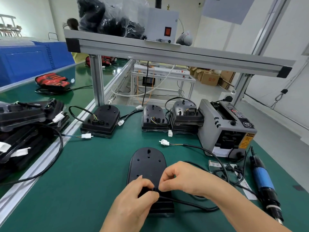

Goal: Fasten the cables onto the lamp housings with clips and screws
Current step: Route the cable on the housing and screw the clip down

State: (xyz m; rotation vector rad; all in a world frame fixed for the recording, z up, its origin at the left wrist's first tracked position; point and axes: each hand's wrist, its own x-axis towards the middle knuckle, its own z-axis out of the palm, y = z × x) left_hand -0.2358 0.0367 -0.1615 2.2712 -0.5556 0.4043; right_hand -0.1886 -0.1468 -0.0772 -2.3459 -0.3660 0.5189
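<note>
One black cable [184,203] is pinched by the left hand [133,200] and right hand [182,178], directly above one lamp housing [147,163] on the desk [83,181]; one screwdriver [264,181] is laid right of the right hand.

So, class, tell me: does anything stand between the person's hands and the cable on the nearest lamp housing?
Nothing visible does. The left hand and right hand both pinch the cable right over the near end of the lamp housing.
</note>
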